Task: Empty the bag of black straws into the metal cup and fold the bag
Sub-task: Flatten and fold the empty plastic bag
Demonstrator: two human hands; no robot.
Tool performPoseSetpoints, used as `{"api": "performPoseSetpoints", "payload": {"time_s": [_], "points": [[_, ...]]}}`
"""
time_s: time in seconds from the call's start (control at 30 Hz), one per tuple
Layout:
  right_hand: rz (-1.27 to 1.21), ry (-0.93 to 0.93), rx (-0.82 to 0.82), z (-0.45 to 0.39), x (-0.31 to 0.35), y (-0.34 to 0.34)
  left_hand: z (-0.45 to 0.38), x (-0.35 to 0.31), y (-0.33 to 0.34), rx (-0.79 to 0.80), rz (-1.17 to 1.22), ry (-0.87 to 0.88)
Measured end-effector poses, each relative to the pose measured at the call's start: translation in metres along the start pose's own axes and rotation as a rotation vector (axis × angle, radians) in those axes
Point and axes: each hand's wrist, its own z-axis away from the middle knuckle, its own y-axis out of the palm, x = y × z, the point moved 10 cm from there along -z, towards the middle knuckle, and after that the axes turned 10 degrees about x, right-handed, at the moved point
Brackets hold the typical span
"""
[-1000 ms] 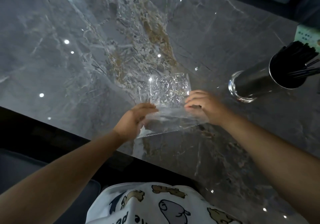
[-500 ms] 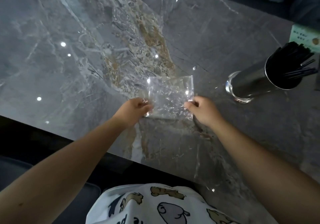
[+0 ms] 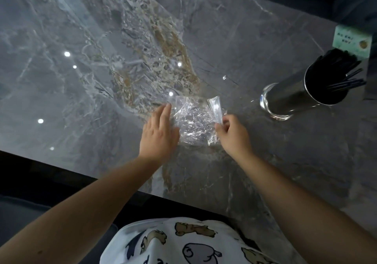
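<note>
A crinkled clear plastic bag (image 3: pixel 193 121) lies folded on the grey marble table (image 3: pixel 81 59). My left hand (image 3: pixel 159 133) lies flat on the bag's left edge with straight fingers. My right hand (image 3: pixel 232 133) pinches the bag's right edge, where a narrow strip is turned up and over. The metal cup (image 3: pixel 295 98) stands to the right, apart from both hands, with the black straws (image 3: pixel 334 69) inside it and sticking out of its rim.
A pale green card or box (image 3: pixel 352 41) sits at the far right behind the cup. The table's near edge (image 3: pixel 122 184) runs just below my forearms. A light cushion shows at the top right corner.
Earlier both hands pinched the bag's near edge and folded it away from me. Now the left hand has flattened onto the bag and the right hand lifts its right edge inward.
</note>
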Motion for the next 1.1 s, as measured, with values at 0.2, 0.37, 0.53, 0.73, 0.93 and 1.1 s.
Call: {"api": "performPoseSetpoints", "payload": {"time_s": [0.2, 0.37, 0.53, 0.73, 0.93, 1.1], "points": [[-0.264, 0.136, -0.062, 0.025, -0.025, -0.007, -0.014, 0.029, 0.012, 0.043, 0.288, -0.217], [0.061, 0.181, -0.086, 0.038, -0.026, -0.003, -0.009, 0.02, 0.032, 0.177, 0.019, -0.05], [0.062, 0.365, 0.031, 0.035, -0.039, 0.009, -0.006, 0.002, 0.035, 0.155, -0.168, 0.117], [-0.42, 0.38, 0.017, 0.05, -0.055, 0.01, -0.013, 0.018, 0.036, 0.205, 0.005, -0.021], [-0.814, 0.187, 0.025, 0.085, -0.04, -0.032, -0.021, -0.008, 0.036, 0.605, 0.582, -0.054], [-0.949, 0.133, -0.026, 0.122, -0.046, -0.071, -0.009, -0.083, 0.024, 0.778, 0.719, 0.059]]}}
